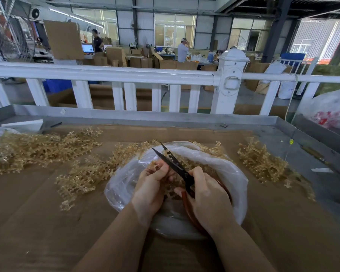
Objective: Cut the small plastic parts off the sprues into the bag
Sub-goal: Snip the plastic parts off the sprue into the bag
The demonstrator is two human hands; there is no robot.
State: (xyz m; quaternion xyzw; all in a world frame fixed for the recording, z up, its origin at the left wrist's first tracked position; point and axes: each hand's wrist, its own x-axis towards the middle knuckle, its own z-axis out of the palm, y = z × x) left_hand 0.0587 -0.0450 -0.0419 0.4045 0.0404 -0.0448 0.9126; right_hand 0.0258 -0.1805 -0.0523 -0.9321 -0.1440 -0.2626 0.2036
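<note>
A clear plastic bag (pixel 232 173) lies open on the cardboard-covered table, with amber cut parts (pixel 206 169) inside. My left hand (pixel 151 185) pinches a small amber sprue (pixel 154 164) over the bag's mouth. My right hand (pixel 206 195) grips the red handles of black-bladed scissors (pixel 177 165). The blades are spread apart and point up and left, beside the sprue.
Piles of amber sprues lie on the table at the left (pixel 33 148), in front of the bag (pixel 86 173) and at the right (pixel 263 161). A grey metal rim (pixel 165 116) borders the table, with a white fence (pixel 126 73) behind. A large filled bag (pixel 332 110) sits far right.
</note>
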